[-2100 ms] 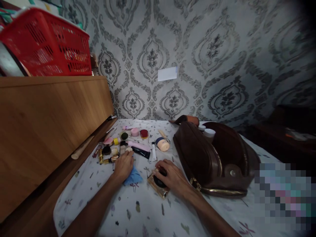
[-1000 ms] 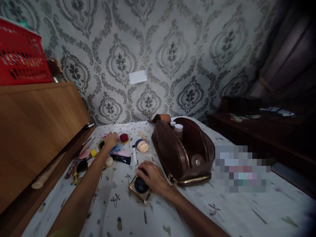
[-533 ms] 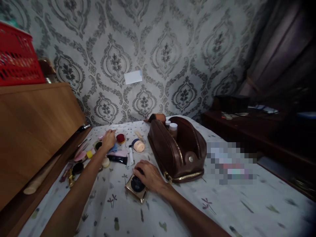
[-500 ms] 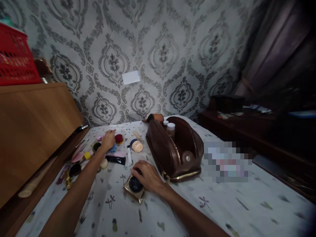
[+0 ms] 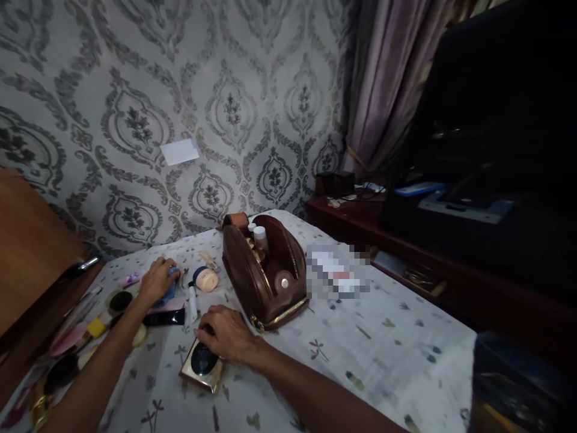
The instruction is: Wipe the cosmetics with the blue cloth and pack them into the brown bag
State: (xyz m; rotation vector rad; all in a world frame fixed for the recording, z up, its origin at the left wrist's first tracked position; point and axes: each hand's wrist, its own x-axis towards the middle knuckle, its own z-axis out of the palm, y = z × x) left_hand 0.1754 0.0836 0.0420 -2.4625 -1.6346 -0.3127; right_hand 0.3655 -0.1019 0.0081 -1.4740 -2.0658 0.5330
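Left hand (image 5: 157,279) closed round blue cloth (image 5: 169,293), left of centre; right hand (image 5: 225,332) curled on gold case (image 5: 202,368), lower centre; I can't tell how firmly. White-capped bottles (image 5: 260,237) already inside open brown bag (image 5: 241,270), mid-frame; black tube (image 5: 169,317), jar (image 5: 206,279) still outside.

A white card (image 5: 180,151) is on the patterned wallpaper (image 5: 184,102). To the right, a purple curtain (image 5: 383,78) hangs behind a dark desk (image 5: 345,218). A wooden cabinet (image 5: 31,246) stands at far left.
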